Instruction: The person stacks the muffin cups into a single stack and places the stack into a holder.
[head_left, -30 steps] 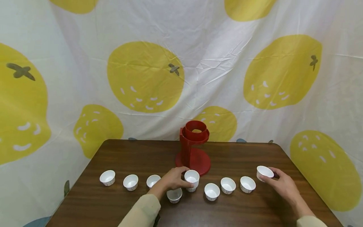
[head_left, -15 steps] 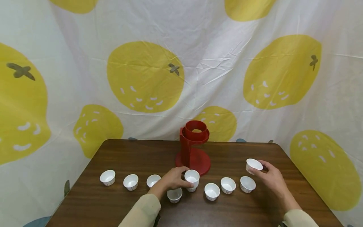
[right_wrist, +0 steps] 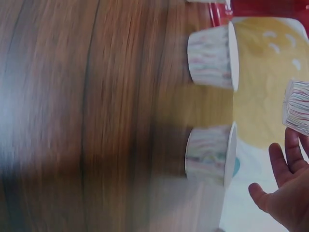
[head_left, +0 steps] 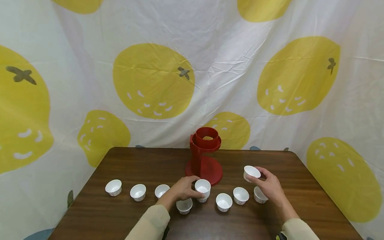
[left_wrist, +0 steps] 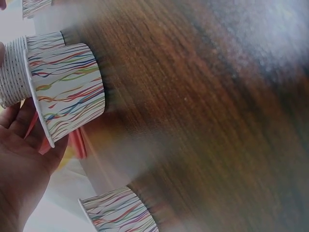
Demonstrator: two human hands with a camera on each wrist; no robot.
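My left hand (head_left: pixel 183 189) grips a small stack of white paper baking cups (head_left: pixel 203 186) near the middle of the table. In the left wrist view, several rims of the stacked cups (left_wrist: pixel 13 72) show beside the fingers, partly behind a nearer cup (left_wrist: pixel 72 87) with wavy coloured lines. My right hand (head_left: pixel 270 188) pinches one white paper cup (head_left: pixel 252 172) by its side, held above the table on the right. The same cup (right_wrist: pixel 298 107) shows at the edge of the right wrist view. Below that hand stands another cup (head_left: pixel 259 196), partly hidden by it.
More white cups stand in a loose row: one at far left (head_left: pixel 113 187), others between, and two right of the stack, one (head_left: pixel 224 202) nearer me. A red stand with a ring top (head_left: pixel 207 141) rises behind on the brown table (head_left: pixel 144 160). A lemon-print cloth (head_left: pixel 216 83) hangs behind.
The right hand has moved left with its cup, rising slightly, and now passes over the rightmost standing cup. My left hand stays on the stack.
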